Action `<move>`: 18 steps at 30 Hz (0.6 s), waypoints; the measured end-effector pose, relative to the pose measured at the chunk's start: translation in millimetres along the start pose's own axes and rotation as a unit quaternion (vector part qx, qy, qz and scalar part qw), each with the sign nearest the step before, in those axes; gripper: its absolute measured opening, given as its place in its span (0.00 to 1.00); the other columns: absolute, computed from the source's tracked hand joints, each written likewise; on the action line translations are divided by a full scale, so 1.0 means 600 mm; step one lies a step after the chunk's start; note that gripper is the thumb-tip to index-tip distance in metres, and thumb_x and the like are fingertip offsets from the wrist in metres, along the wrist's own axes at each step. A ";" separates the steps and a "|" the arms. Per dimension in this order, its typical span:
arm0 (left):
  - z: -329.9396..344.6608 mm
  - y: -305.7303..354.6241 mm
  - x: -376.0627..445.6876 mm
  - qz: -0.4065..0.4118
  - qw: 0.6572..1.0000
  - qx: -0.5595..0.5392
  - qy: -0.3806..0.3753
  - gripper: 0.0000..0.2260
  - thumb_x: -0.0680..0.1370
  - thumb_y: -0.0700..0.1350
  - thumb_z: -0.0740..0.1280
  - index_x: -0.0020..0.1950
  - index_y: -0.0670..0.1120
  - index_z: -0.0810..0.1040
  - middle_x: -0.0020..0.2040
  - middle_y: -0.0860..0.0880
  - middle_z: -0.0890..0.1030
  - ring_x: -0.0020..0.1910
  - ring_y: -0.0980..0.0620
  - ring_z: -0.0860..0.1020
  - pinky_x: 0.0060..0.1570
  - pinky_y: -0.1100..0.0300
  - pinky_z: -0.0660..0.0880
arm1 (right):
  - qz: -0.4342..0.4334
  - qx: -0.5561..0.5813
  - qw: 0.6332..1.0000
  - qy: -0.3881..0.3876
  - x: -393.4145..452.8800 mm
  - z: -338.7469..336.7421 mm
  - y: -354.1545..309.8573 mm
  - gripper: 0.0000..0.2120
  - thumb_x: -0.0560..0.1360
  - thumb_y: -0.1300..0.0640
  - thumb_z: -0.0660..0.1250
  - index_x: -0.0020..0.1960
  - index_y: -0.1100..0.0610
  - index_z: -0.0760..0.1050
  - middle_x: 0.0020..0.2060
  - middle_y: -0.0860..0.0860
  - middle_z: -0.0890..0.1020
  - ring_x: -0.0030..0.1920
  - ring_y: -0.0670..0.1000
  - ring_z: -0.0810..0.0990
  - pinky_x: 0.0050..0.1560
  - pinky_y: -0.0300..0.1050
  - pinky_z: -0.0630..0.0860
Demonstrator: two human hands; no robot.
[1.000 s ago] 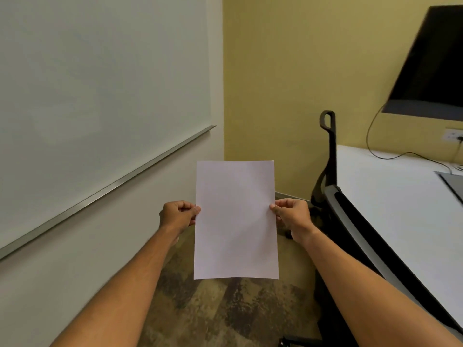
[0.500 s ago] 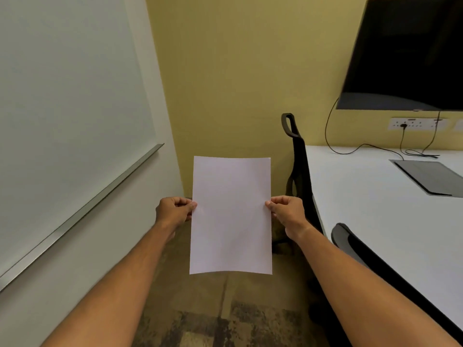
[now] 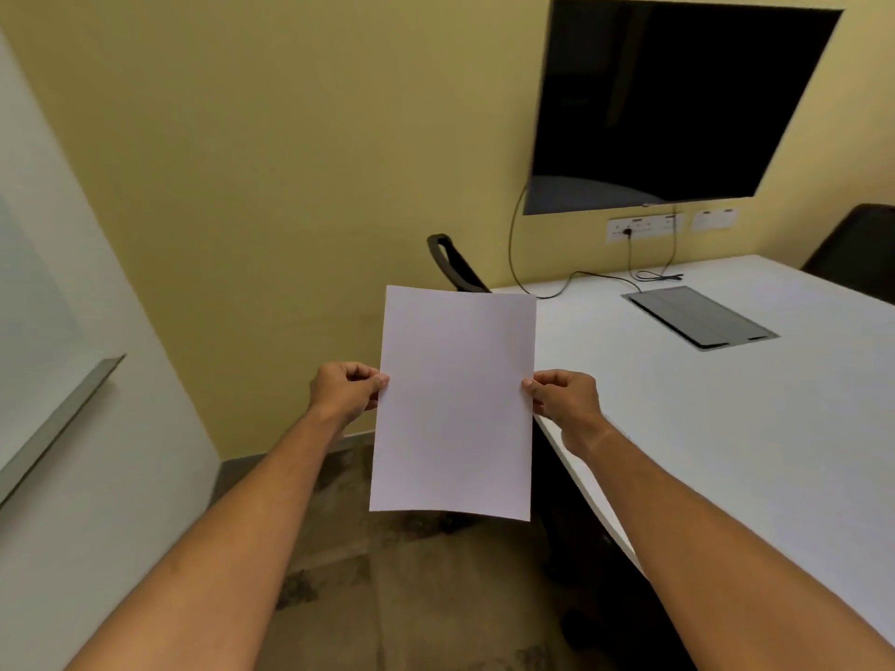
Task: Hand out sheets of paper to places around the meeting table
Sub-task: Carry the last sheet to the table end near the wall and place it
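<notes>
while held off the white meeting table (image 3: 726, 428), one plain white paper sheet (image 3: 455, 404) is pinched at nine o'clock by the closed left hand (image 3: 346, 389) and at three o'clock by the closed right hand (image 3: 564, 399).

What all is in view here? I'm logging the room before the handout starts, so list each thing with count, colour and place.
sheet of paper: 1, white, held upright mid-view
meeting table: 1, white, right
cable box lid: 1, grey, set into the table
screen: 1, black, on the yellow wall
wall sockets: 2 plates, white, below the screen
cables: black, count unclear, from screen and sockets to the table
chair: 1, black, behind the paper
second chair: 1, dark, far right
whiteboard: 1, white, left
left hand: pinching the left edge
right hand: pinching the right edge
</notes>
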State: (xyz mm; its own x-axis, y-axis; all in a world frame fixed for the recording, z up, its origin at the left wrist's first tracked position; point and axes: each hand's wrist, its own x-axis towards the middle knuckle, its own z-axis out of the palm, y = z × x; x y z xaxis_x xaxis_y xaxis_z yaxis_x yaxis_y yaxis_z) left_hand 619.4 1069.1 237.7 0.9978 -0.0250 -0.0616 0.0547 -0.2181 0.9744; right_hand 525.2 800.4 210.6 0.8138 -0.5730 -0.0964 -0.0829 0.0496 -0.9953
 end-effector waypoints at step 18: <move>0.347 0.110 0.332 0.037 0.953 -0.024 -0.298 0.04 0.73 0.36 0.74 0.44 0.36 0.82 0.43 0.41 0.85 0.43 0.46 0.85 0.46 0.53 0.82 | -0.007 0.027 0.967 0.252 0.209 -0.134 -0.045 0.04 0.73 0.66 0.72 0.46 0.66 0.80 0.47 0.62 0.84 0.47 0.59 0.84 0.47 0.46 0.82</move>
State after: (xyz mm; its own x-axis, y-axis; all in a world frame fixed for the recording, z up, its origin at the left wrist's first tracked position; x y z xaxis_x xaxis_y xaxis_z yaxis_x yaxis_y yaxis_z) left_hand 813.6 846.7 244.7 0.8008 -0.5922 -0.0897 0.0003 -0.1494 0.9888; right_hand 583.5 661.5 226.2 0.4305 -0.8989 -0.0816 -0.0328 0.0747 -0.9967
